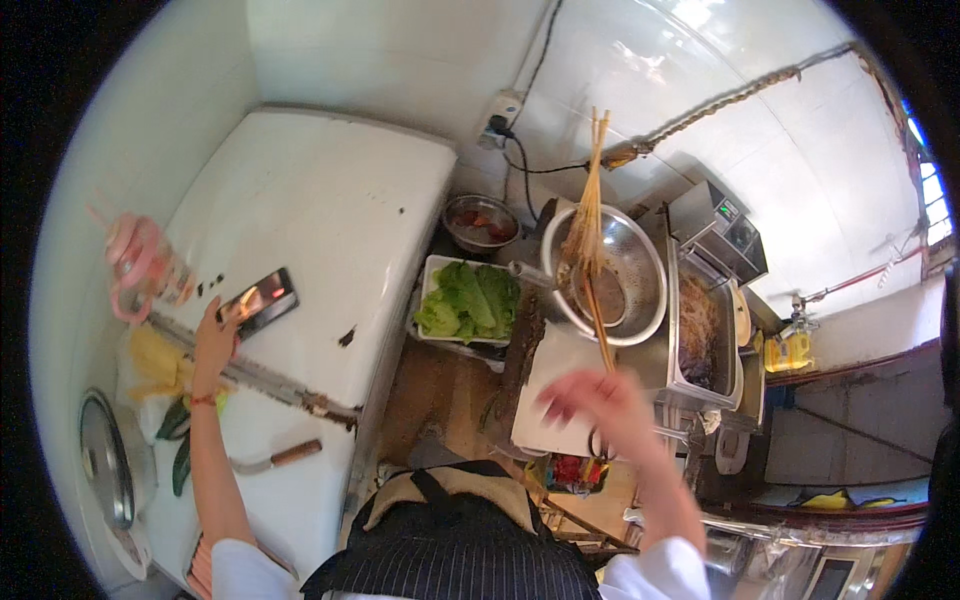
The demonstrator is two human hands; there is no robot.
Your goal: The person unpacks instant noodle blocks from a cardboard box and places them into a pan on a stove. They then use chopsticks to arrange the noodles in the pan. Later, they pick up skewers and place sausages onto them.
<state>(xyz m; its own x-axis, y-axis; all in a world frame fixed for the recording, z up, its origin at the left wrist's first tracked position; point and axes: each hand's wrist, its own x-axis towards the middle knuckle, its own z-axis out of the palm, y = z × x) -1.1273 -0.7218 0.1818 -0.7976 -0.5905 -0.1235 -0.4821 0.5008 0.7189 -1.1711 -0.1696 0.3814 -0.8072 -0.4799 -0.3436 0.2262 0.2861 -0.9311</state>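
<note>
My left hand (215, 341) has its fingers on the near end of a smartphone (264, 301) with a lit screen, over the white chest freezer lid (322, 187). My right hand (592, 409), blurred by motion, hovers over a white board (551, 375) with its fingers apart and seemingly nothing in them. Just beyond it, the ends of long wooden chopsticks (598, 322) rest across the rim of a perforated metal colander (652, 262). Bundled bamboo skewers (592, 202) stand up in that colander. Part of a dark ring handle (598, 444) shows beneath my right wrist.
Lettuce leaves fill a white tray (427, 289), with a metal bowl (480, 225) behind. A wooden-handled knife (296, 453) lies on the freezer near a pink-lidded cup (139, 251) and a pot lid (106, 457). Right, an electric fryer (709, 394) holds brown contents.
</note>
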